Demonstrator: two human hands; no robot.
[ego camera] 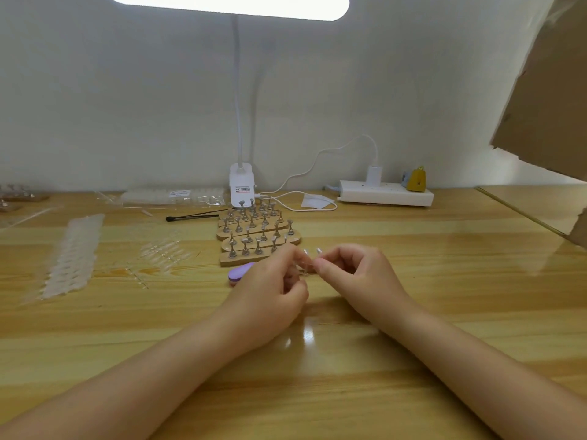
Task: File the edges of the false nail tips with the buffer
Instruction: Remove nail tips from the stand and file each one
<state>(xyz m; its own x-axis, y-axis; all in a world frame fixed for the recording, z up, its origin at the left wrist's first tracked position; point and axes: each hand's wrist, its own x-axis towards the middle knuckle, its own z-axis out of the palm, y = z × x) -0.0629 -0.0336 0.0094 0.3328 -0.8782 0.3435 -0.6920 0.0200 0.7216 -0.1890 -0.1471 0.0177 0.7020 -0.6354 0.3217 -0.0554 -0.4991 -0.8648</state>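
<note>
Both hands meet above the wooden table. My left hand and my right hand pinch between their fingertips a small strip of clear false nail tips. The purple buffer lies flat on the table just left of my left hand, partly hidden behind it; neither hand touches it. Right behind the hands stand wooden blocks with metal nail-tip stands.
Strips of clear nail tips and loose tips lie at the left. At the back are a clip lamp, a black tool, packaged tips, a white power strip and a cable. Cardboard hangs at upper right.
</note>
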